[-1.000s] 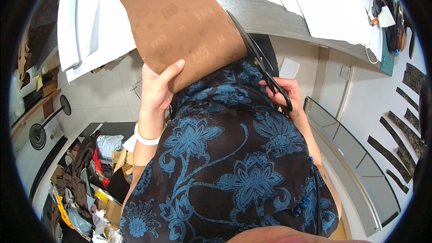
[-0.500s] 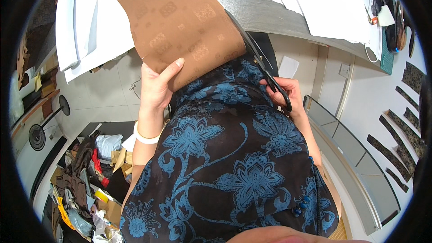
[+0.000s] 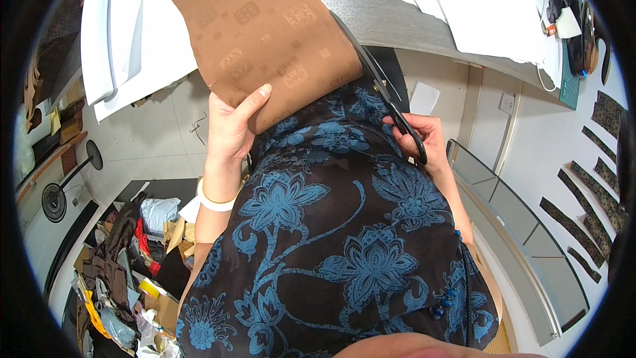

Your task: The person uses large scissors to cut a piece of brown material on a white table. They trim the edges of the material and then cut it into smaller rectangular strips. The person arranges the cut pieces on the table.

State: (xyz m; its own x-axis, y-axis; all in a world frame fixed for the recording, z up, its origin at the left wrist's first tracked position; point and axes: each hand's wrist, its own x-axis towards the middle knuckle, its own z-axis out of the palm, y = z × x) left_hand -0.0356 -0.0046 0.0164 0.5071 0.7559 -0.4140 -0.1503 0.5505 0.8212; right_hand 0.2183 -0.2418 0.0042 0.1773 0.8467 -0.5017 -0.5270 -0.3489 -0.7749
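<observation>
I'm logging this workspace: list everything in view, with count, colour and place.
patterned sheet: one, brown, in left hand
scissors: one, black, in right hand
table: one, grey, top
papers: several, white, top left and right
mat: one, green, upper right
patterned strips: several, dark, right
panelled frame: one, grey, lower right
scrap heap: one, mixed, lower left
floral garment: one, black-blue, centre
bracelet: one, white, below left hand
left hand: one, bare, centre left
right hand: one, bare, centre right

Over the last second, the brown patterned sheet has shifted very slightly up and leftward. The black scissors in the right hand have moved slightly too, their handle now a touch farther left and the blade's visible end a little higher.
</observation>
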